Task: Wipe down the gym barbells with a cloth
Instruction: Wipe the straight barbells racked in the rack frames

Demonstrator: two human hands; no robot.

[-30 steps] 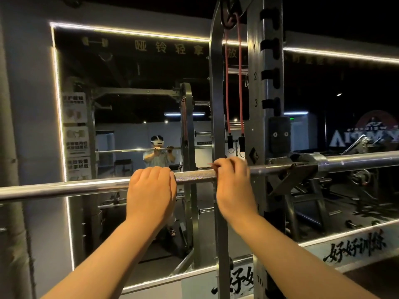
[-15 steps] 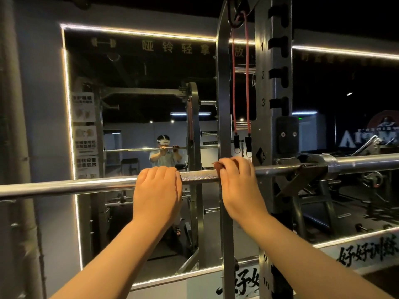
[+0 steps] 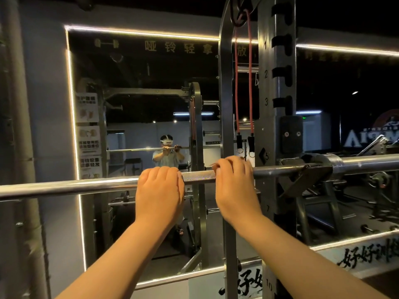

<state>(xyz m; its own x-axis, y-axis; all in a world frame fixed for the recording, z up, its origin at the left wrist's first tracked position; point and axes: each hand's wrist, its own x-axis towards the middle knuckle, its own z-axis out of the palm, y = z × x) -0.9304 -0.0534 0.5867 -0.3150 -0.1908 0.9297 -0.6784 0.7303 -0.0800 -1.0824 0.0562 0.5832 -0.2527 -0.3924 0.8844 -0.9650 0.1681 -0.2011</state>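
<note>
Barbell (image 3: 198, 175) lies across the rack hook (image 3: 306, 175), chest-high: long, stiff steel, surely heavy. Left hand (image 3: 159, 190) and right hand (image 3: 235, 184) both curl over it, knurling between them. That rough stretch grips best and the chrome looks slippery. I can make out no cloth.

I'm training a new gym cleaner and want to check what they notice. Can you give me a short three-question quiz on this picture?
1. True or false: the left hand and the right hand both grip the barbell.
2. What colour are the bands hanging from the top of the rack? A red, B blue, C green.
3. Fill in: the barbell lies on a hook beside the number ___ on the rack.
Key: 1 true; 2 A; 3 5.
</note>
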